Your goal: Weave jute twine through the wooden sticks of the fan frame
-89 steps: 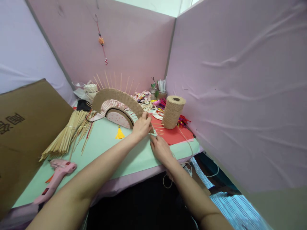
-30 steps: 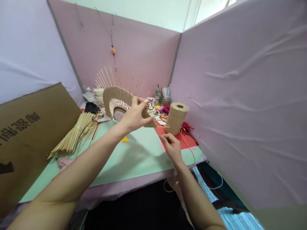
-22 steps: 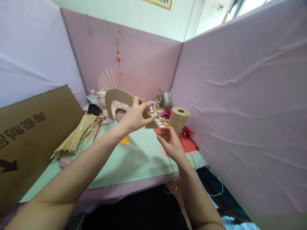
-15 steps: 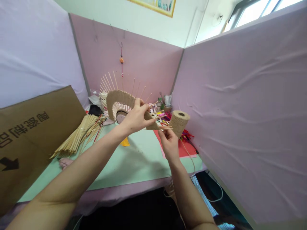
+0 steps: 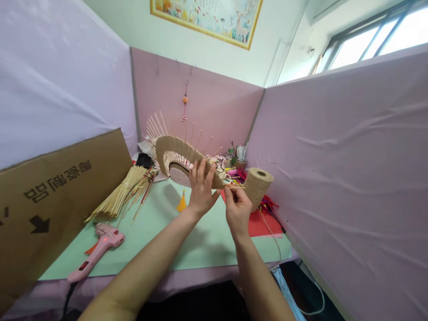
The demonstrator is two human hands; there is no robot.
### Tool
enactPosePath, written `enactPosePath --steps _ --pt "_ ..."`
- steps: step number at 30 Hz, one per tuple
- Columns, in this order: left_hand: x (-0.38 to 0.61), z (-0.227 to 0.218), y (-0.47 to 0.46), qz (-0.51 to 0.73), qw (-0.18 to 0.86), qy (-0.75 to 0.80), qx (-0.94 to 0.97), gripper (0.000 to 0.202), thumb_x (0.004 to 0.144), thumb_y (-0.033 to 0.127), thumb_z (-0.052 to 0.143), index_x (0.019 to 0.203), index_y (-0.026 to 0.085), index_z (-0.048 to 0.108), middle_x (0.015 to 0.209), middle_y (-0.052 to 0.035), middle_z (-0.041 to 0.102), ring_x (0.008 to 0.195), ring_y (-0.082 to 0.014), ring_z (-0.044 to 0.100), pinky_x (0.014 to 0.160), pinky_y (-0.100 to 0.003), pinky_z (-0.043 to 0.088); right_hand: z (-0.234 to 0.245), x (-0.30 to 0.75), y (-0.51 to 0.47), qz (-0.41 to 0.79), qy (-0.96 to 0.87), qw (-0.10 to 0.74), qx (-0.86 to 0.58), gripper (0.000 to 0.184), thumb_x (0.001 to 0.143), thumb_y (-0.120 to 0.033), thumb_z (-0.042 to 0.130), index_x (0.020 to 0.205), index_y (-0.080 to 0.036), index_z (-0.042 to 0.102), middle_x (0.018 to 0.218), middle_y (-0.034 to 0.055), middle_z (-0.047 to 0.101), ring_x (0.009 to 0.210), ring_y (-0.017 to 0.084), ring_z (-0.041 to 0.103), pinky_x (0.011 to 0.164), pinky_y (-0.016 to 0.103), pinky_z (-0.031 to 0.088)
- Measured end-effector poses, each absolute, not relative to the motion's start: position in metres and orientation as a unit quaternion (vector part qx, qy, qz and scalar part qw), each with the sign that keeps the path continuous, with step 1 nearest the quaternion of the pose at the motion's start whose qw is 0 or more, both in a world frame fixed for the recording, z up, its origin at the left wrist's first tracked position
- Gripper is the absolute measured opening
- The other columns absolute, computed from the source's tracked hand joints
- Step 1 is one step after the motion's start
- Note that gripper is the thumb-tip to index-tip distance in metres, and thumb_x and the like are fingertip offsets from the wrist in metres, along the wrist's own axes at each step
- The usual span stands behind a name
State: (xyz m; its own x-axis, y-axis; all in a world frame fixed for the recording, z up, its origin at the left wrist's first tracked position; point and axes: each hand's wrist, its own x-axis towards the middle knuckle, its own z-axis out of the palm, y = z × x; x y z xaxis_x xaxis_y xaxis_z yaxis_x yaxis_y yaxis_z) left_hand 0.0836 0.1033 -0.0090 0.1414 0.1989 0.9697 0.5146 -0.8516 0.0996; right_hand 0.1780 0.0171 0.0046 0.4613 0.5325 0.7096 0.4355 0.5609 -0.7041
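My left hand (image 5: 200,189) holds a half-round fan frame (image 5: 174,149) up off the table, fingers pressed against its twine-wrapped band. Thin wooden sticks fan out from the band, and a yellow tassel (image 5: 181,204) hangs below it. My right hand (image 5: 238,208) sits just right of the left, thumb and fingers pinched at the frame's right end where bare sticks jut out; a strand of jute twine runs down from it. The twine spool (image 5: 257,186) stands upright just beyond, on a red sheet (image 5: 264,225).
A pink glue gun (image 5: 96,247) lies at the table's front left. A bundle of wooden sticks (image 5: 122,191) lies beside a large cardboard sheet (image 5: 50,196). Craft clutter and a cup of tools (image 5: 238,157) fill the back corner. Pink partitions close in three sides.
The frame was lifted from the table into the air. My left hand shifted from gripping its top edge to pressing from below, and my right hand rose to pinch at its right end.
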Motion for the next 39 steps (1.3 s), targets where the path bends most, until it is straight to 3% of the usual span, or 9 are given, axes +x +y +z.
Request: enactPosePath --steps 4,10,16,19,24,33,39 --pt "0.098 -0.005 0.108 -0.671 0.108 -0.268 -0.683 0.057 0.094 0.028 0.046 0.148 0.023 0.029 0.155 -0.0188 0.029 0.148 -0.0327 0.015 0.116 -0.061 0.014 0.012 0.165 0.015 0.04 -0.541 0.706 -0.455 0.019 0.089 -0.033 0.06 0.079 -0.017 0.064 0.081 0.0043 0.066 0.078 0.017 0.059 0.076 0.03 0.047" --pt "0.09 0.0 0.101 -0.672 0.083 -0.261 -0.688 0.055 0.099 0.024 0.036 0.152 0.023 0.025 0.156 -0.0172 0.031 0.149 -0.028 0.019 0.118 -0.055 0.016 0.014 0.158 0.004 0.051 -0.581 0.679 -0.445 0.018 0.093 -0.03 0.054 0.087 -0.018 0.066 0.087 0.0045 0.067 0.083 0.017 0.06 0.078 0.03 0.047" --pt "0.082 0.003 0.087 -0.671 0.07 -0.262 -0.69 0.055 0.1 0.019 0.031 0.154 0.023 0.022 0.156 -0.0144 0.033 0.148 -0.0245 0.021 0.12 -0.053 0.016 0.009 0.162 -0.002 0.104 -0.563 0.69 -0.442 0.021 0.091 -0.035 0.057 0.082 -0.018 0.066 0.075 0.0016 0.061 0.067 0.013 0.054 0.06 0.026 0.043" --pt "0.078 0.001 0.082 -0.674 0.068 -0.252 -0.691 0.055 0.099 0.018 0.033 0.153 0.023 0.023 0.156 -0.0137 0.034 0.147 -0.0234 0.025 0.12 -0.051 0.019 0.008 0.164 -0.002 0.13 -0.572 0.688 -0.427 0.017 0.089 -0.035 0.061 0.085 -0.019 0.068 0.08 0.0022 0.062 0.063 0.012 0.052 0.054 0.024 0.042" --pt "0.075 -0.011 0.073 -0.699 0.089 -0.219 -0.675 0.057 0.098 0.016 0.035 0.153 0.02 0.023 0.154 -0.0141 0.038 0.144 -0.0212 0.033 0.119 -0.045 0.028 0.005 0.157 -0.006 0.052 -0.6 0.679 -0.42 0.014 0.09 -0.03 0.06 0.087 -0.021 0.07 0.083 0.0037 0.067 0.069 0.014 0.057 0.06 0.026 0.046" --pt "0.067 -0.019 0.061 -0.685 0.099 -0.227 -0.685 0.058 0.096 0.014 0.037 0.152 0.015 0.025 0.146 -0.0182 0.048 0.143 -0.0229 0.036 0.117 -0.047 0.032 -0.005 0.155 -0.008 0.003 -0.617 0.657 -0.433 0.014 0.089 -0.028 0.059 0.092 -0.023 0.072 0.089 0.0056 0.072 0.086 0.02 0.065 0.079 0.036 0.051" --pt "0.07 -0.023 0.058 -0.637 0.092 -0.237 -0.728 0.054 0.096 0.012 0.032 0.15 0.014 0.031 0.141 -0.0165 0.054 0.139 -0.0216 0.041 0.114 -0.043 0.037 -0.015 0.166 -0.009 0.115 -0.553 0.679 -0.469 0.014 0.082 -0.033 0.068 0.087 -0.021 0.073 0.083 0.0042 0.068 0.069 0.015 0.058 0.062 0.029 0.047"
